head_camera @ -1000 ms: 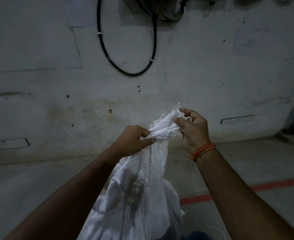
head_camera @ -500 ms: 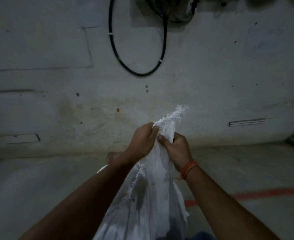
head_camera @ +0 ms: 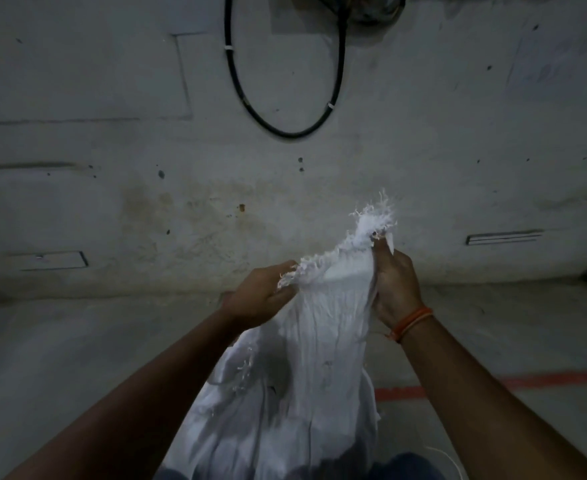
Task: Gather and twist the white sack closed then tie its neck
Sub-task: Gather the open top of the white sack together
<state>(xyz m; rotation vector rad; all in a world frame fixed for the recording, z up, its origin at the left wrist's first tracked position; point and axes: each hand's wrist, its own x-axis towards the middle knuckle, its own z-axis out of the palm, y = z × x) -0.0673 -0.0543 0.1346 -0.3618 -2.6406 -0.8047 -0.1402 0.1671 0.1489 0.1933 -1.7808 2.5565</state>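
While no lettering could be read anywhere, the left hand (head_camera: 262, 295) at nine o'clock was fisted tight on the frayed rim of the white sack (head_camera: 306, 382), which hung dead centre. Over at three o'clock, the right hand (head_camera: 394, 285) pinched the rim's opposite, higher end, fingers clamped together.

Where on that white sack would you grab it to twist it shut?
Probably just below the frayed top edge, where the sack narrows between the left hand and the right hand. Come from the sides and close around the pleated cloth; lower down it widens too much for one grip.
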